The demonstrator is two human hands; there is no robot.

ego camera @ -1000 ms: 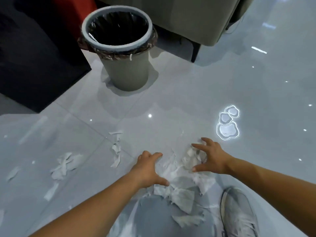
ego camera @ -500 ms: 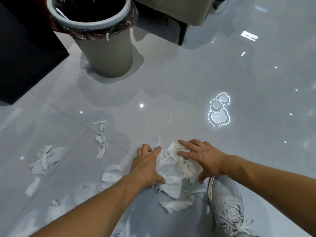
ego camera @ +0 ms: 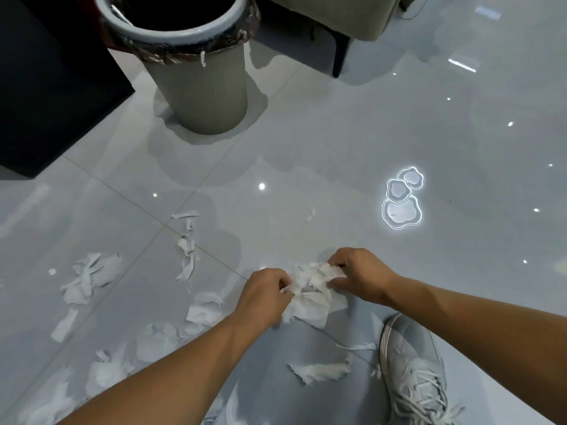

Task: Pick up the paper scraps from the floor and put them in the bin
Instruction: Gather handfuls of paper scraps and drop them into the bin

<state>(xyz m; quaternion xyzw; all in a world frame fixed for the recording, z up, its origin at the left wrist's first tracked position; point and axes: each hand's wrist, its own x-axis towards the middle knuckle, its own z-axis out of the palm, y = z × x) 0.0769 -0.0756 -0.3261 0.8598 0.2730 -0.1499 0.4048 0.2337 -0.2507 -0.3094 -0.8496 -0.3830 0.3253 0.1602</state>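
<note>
Low over a glossy pale-grey tiled floor (ego camera: 337, 142), both bare hands meet at the frame's lower centre on one bunched wad of white torn paper (ego camera: 313, 289). Left hand (ego camera: 267, 294) grips the wad's left edge, fingers curled closed with the paper pinched at the fingertips; a flap of the wad hangs below toward 6 o'clock, against or just above the tile, cannot tell which. Right hand (ego camera: 359, 276) clamps the wad's upper right edge, fingers folded over the top and thumb beneath, paper caught between them. The wad thus sits between the two hands, touching both. Loose white paper scraps (ego camera: 92, 279) lie scattered from 7 to 9 o'clock of the hands: a crumpled cluster well left, thin twisted strips (ego camera: 186, 240) at about 10 o'clock along a tile joint, more crumpled bits near the left forearm. A torn white strip (ego camera: 319, 372) lies at 6 o'clock of the wad, and a tiny fleck (ego camera: 311, 214) at 12 o'clock. The round beige ribbed waste bin with a dark liner (ego camera: 205, 87) stands upright at 11 o'clock, well apart from the hands, liner folded over a pale rim. A light grey laced sneaker (ego camera: 414, 372) is planted at 5 o'clock. A beige upholstered seat with a dark leg (ego camera: 337, 13) sits at 1 o'clock of the bin.
</note>
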